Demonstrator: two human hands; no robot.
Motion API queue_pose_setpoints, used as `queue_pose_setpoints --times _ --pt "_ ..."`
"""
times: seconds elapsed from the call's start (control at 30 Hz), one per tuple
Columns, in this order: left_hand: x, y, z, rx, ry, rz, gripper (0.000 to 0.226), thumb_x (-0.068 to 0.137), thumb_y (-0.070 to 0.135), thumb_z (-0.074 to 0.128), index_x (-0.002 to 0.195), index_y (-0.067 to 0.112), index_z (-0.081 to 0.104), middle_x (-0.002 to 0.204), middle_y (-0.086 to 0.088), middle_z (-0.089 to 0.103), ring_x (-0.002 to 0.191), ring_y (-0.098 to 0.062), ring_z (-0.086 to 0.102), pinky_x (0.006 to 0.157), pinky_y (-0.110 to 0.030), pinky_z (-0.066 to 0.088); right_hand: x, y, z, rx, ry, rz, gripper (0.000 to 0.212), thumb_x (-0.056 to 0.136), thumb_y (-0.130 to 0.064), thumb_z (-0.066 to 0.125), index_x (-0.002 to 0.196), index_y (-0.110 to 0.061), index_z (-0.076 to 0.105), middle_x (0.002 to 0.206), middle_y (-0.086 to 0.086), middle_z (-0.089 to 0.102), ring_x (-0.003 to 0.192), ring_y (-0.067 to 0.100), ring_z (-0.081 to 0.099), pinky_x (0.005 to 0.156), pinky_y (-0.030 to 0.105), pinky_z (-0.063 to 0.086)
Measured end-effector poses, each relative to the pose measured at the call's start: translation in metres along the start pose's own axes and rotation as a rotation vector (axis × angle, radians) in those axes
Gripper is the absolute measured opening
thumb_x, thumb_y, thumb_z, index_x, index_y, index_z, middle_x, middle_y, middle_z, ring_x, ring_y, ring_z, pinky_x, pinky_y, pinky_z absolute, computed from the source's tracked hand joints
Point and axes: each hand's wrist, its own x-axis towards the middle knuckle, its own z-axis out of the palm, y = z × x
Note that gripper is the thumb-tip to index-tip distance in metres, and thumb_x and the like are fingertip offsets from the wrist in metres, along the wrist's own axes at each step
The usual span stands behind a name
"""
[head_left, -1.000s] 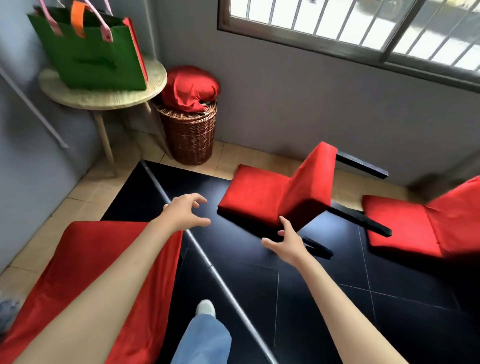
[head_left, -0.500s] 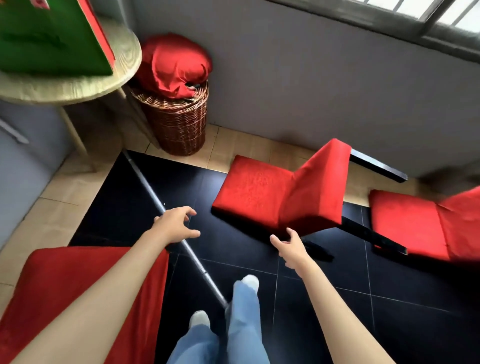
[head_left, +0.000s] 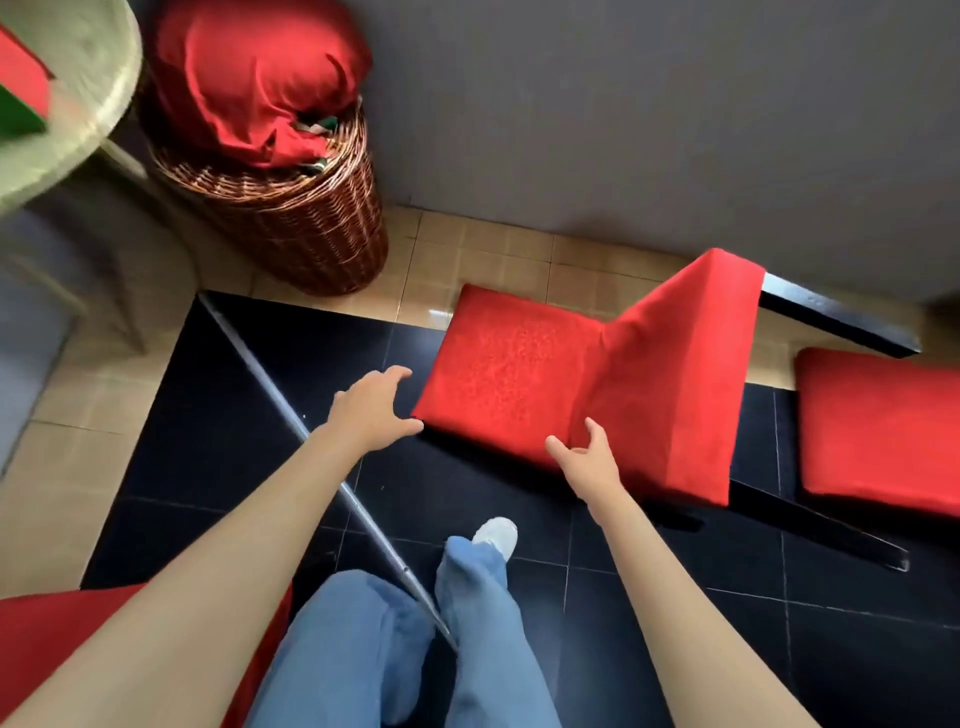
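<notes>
Black floor tiles (head_left: 208, 441) meet a grey wall (head_left: 623, 104). At the middle right a red chair (head_left: 519, 374) lies tipped over on the floor, soft and bright, its black legs (head_left: 836, 325) pointing right. The left hand (head_left: 371, 410) is open just beside the seat corner. The right hand (head_left: 589, 462) is open by the fold. A metal pole (head_left: 260, 364) slants under the left arm. A brown basket (head_left: 301, 218) with a red bundle (head_left: 249, 78) stands upper left.
</notes>
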Motion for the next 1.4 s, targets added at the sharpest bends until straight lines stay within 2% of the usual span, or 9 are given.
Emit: queue_pose_setpoints --times 0.07,0.23,0.37,0.5,0.6,0.9,1.13,1.27,1.4 --pt "0.030 0.006 0.010 0.000 -0.037 -0.003 0.074 0.081 0.040 0.072 0.144 0.026 0.036 0.134 -0.005 0.049 0.122 -0.025 0.050 0.105 -0.049 0.037 0.026 -0.002 0.007 0.022 0.011 0.014 0.082 0.087 -0.037 0.068 0.152 -0.024 0.020 0.138 0.012 0.049 0.128 0.023 0.046 0.104 0.033 0.038" --pt "0.111 0.001 0.049 -0.033 -0.120 -0.037 0.071 0.082 0.036 0.070 0.143 0.022 0.037 0.132 -0.008 0.048 0.121 -0.026 0.050 0.103 -0.046 0.040 0.091 0.013 0.039 0.082 0.007 0.119 0.084 0.087 -0.035 0.068 0.153 -0.025 0.017 0.139 0.012 0.048 0.128 0.024 0.046 0.106 0.040 0.039" --pt "0.179 -0.020 0.102 0.226 -0.204 -0.056 0.070 0.089 0.041 0.063 0.146 0.019 0.029 0.136 -0.011 0.044 0.119 -0.031 0.051 0.096 -0.043 0.042 0.146 0.046 0.071 0.117 0.038 0.240 0.087 0.086 -0.036 0.067 0.154 -0.023 0.014 0.124 0.007 0.050 0.112 0.021 0.052 0.101 0.039 0.041" --pt "0.241 -0.045 0.172 0.321 -0.266 -0.048 0.079 0.090 0.045 0.061 0.150 0.021 0.016 0.136 -0.013 0.042 0.115 -0.034 0.052 0.095 -0.045 0.041 0.208 0.093 0.107 0.083 0.068 0.346 0.088 0.088 -0.037 0.065 0.154 -0.020 0.009 0.148 0.011 0.039 0.133 0.028 0.042 0.109 0.038 0.033" --pt "0.274 -0.066 0.225 0.263 -0.309 -0.078 0.084 0.089 0.046 0.061 0.152 0.024 0.009 0.140 -0.013 0.038 0.117 -0.034 0.051 0.095 -0.045 0.041 0.252 0.122 0.139 0.097 0.093 0.399 0.088 0.090 -0.036 0.064 0.154 -0.020 0.006 0.154 0.012 0.032 0.138 0.027 0.035 0.109 0.035 0.029" --pt "0.333 -0.104 0.353 -0.163 -0.352 -0.405 0.105 0.087 0.050 0.062 0.152 0.022 -0.016 0.157 -0.016 0.017 0.137 -0.034 0.035 0.110 -0.046 0.033 0.352 0.190 0.196 0.232 0.315 0.539 0.096 0.090 -0.039 0.064 0.154 -0.007 -0.001 0.156 0.013 0.028 0.142 0.028 0.029 0.112 0.034 0.024" --pt "0.382 -0.094 0.404 -0.600 -0.199 -0.717 0.116 0.084 0.053 0.065 0.150 0.006 -0.018 0.155 -0.012 0.029 0.141 -0.029 0.031 0.113 -0.037 0.025 0.401 0.221 0.200 0.411 0.428 0.631 0.114 0.083 -0.046 0.070 0.151 -0.003 -0.012 0.149 0.016 0.037 0.134 0.032 0.041 0.113 0.039 0.031" --pt "0.396 -0.081 0.425 -0.809 -0.091 -0.854 0.124 0.081 0.050 0.071 0.148 0.005 -0.023 0.152 -0.010 0.035 0.139 -0.028 0.034 0.113 -0.037 0.025 0.419 0.226 0.205 0.544 0.470 0.695 0.109 0.079 -0.050 0.072 0.151 0.001 0.008 0.145 0.011 0.041 0.129 0.031 0.046 0.108 0.045 0.039" --pt "0.401 -0.075 0.439 -0.884 -0.011 -0.901 0.130 0.078 0.048 0.074 0.146 0.009 -0.029 0.150 -0.011 0.038 0.137 -0.028 0.037 0.112 -0.037 0.027 0.426 0.230 0.212 0.647 0.503 0.719 0.103 0.078 -0.043 0.076 0.149 -0.004 0.012 0.146 0.009 0.040 0.129 0.027 0.047 0.109 0.046 0.038"
